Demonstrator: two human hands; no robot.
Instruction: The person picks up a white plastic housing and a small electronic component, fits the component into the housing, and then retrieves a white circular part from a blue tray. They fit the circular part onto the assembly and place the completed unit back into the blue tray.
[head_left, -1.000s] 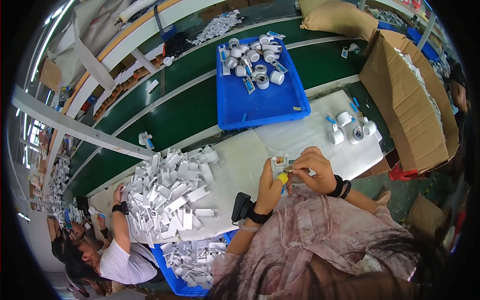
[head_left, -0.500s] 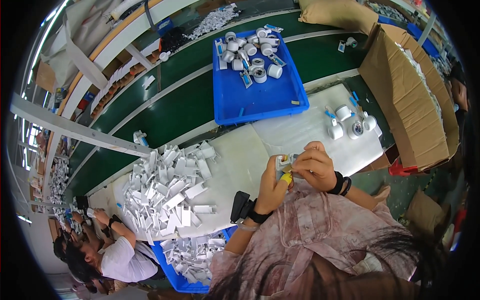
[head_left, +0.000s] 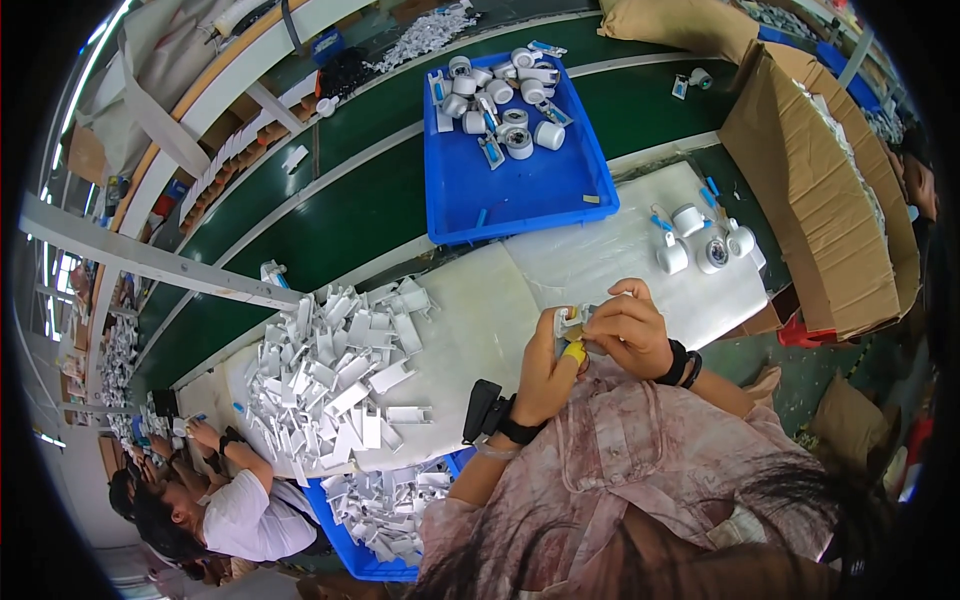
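Note:
Close to the front of my body, both hands meet over a small white plastic part (head_left: 566, 322). My left hand (head_left: 543, 378) is closed round it, with a yellow piece (head_left: 575, 351) showing by the thumb. Fingers of my right hand (head_left: 632, 332) are pinched together against the part's right side; what lies between their tips is too small to make out. On the worktop to the left is a large heap of white plastic pieces (head_left: 345, 375). Several white round housings with blue tags (head_left: 689, 219) rest on the sheet at the right.
Beyond the worktop a blue tray (head_left: 500, 205) holds more white housings, on a green conveyor belt (head_left: 370, 180). A cardboard box (head_left: 800, 190) stands at the right. Below the heap is a blue bin (head_left: 350, 550) of white pieces. At lower left sits a co-worker (head_left: 250, 520).
My hands stay almost in place, with the fingers shifting slightly at the part. A little more of the yellow piece shows. The co-worker's hands at the left have moved a little.

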